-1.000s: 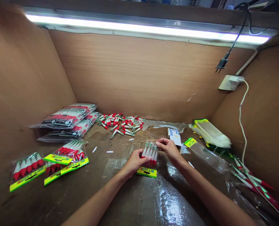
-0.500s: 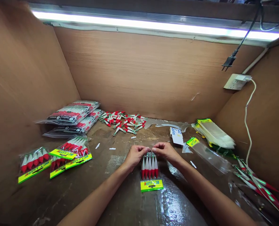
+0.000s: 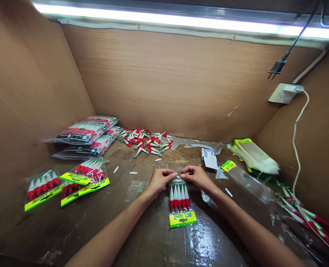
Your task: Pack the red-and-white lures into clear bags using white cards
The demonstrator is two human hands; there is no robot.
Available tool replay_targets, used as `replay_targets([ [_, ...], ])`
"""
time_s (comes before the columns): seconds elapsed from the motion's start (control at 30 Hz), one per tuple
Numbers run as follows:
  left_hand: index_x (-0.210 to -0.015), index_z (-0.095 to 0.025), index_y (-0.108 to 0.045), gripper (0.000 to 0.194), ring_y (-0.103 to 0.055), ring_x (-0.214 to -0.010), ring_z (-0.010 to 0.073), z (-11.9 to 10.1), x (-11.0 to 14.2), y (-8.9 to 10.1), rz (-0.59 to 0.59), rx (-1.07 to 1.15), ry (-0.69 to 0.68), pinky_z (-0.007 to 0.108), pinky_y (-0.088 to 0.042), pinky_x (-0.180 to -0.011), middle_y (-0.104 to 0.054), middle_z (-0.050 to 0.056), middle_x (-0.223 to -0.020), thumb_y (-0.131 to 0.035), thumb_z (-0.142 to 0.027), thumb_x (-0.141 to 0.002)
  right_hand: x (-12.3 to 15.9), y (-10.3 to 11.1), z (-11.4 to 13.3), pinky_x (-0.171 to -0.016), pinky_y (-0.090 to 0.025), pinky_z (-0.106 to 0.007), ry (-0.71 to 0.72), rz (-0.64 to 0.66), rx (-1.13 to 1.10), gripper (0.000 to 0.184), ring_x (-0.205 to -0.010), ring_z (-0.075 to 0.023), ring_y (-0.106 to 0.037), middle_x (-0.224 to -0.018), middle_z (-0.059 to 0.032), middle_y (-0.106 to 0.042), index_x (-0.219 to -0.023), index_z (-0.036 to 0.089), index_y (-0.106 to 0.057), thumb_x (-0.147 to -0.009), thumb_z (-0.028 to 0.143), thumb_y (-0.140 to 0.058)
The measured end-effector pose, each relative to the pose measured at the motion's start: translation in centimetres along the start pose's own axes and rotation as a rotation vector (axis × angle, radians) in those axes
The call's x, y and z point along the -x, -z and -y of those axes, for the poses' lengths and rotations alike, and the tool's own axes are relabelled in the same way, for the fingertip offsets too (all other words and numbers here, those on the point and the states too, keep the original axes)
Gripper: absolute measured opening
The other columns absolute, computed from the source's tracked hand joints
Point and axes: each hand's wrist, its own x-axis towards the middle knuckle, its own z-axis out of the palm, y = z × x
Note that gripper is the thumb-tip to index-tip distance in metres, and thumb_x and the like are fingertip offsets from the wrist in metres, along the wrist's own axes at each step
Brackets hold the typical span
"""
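Observation:
A clear plastic bag of fishing lures (image 3: 179, 198) lies on the dark tabletop in front of me, its yellow-green header (image 3: 182, 219) nearest me and upside down. Inside, several red-and-white lures stand in a row, red ends toward the header. At the bag's far end, my left hand (image 3: 161, 181) pinches the left corner between thumb and fingers. The right corner is in the pinch of my right hand (image 3: 195, 178). Between the two hands the plastic edge shows only faintly beside the lures' green-and-silver hook ends.
Loose lures (image 3: 146, 141) are heaped at the back wall. Filled lure bags (image 3: 43, 189) and stacked large packs (image 3: 86, 129) sit left. To the right are an empty bag (image 3: 248, 181), a stack of bags (image 3: 256, 157), a handwritten card (image 3: 209, 158) and longer lures (image 3: 303, 211) under a white cable.
The bag has turned slightly, its header end swinging a little to the right in view. Both hands keep their pinch at its far end. The camera view has shifted slightly.

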Motion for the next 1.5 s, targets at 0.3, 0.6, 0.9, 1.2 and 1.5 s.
replay_targets([
  [0.3,-0.084,-0.014,-0.080,0.022,-0.063,-0.074,0.0201,-0.9,0.6,-0.3,0.011,-0.129,-0.149,0.025,-0.044,-0.069,-0.075,0.003,-0.079,-0.068,-0.031,-0.076,1.4,-2.3,4.1,-0.079,-0.046,-0.033,0.704,-0.030,0.856,0.022,-0.092,-0.0224,-0.058,-0.099,-0.0094,-0.065,-0.109,0.023,-0.069,-0.096,0.018,-0.053],
  [0.6,-0.065,-0.012,-0.073,0.021,-0.055,-0.065,0.0182,-1.5,1.1,-0.2,-0.009,-0.200,-0.199,0.023,-0.038,-0.058,-0.062,-0.001,-0.060,-0.065,-0.030,-0.073,-0.4,-2.4,5.6,-0.066,-0.036,-0.031,0.893,0.056,1.298,0.019,-0.075,-0.0184,-0.051,-0.085,-0.0073,-0.061,-0.080,0.017,-0.062,-0.096,0.013,-0.051],
  [0.9,-0.065,-0.010,-0.071,0.032,-0.045,-0.057,0.0107,-1.8,0.7,0.1,0.135,-0.233,-0.218,0.020,-0.030,-0.055,-0.052,-0.004,-0.057,-0.063,-0.038,-0.079,-0.9,-2.4,4.3,-0.067,-0.036,-0.029,0.846,-0.163,1.157,0.017,-0.075,-0.0168,-0.052,-0.079,-0.0034,-0.060,-0.073,0.018,-0.060,-0.087,0.010,-0.055],
  [1.2,-0.093,-0.011,-0.080,0.031,-0.065,-0.070,0.0196,-2.0,0.9,0.3,0.144,-0.262,-0.149,0.025,-0.045,-0.065,-0.077,0.006,-0.082,-0.071,-0.032,-0.072,-0.8,-0.1,4.0,-0.066,-0.042,-0.028,0.635,-0.460,0.910,0.016,-0.072,-0.0176,-0.057,-0.075,-0.0039,-0.061,-0.073,0.019,-0.063,-0.084,0.010,-0.056],
  [1.5,-0.085,-0.011,-0.079,0.026,-0.065,-0.071,0.0191,-2.3,1.3,-1.0,0.166,-0.254,-0.201,0.025,-0.047,-0.067,-0.076,0.004,-0.079,-0.064,-0.030,-0.076,4.1,-0.7,5.5,-0.082,-0.047,-0.036,0.837,-0.184,0.941,0.021,-0.094,-0.0229,-0.059,-0.105,-0.0099,-0.067,-0.114,0.022,-0.065,-0.095,0.023,-0.057],
])
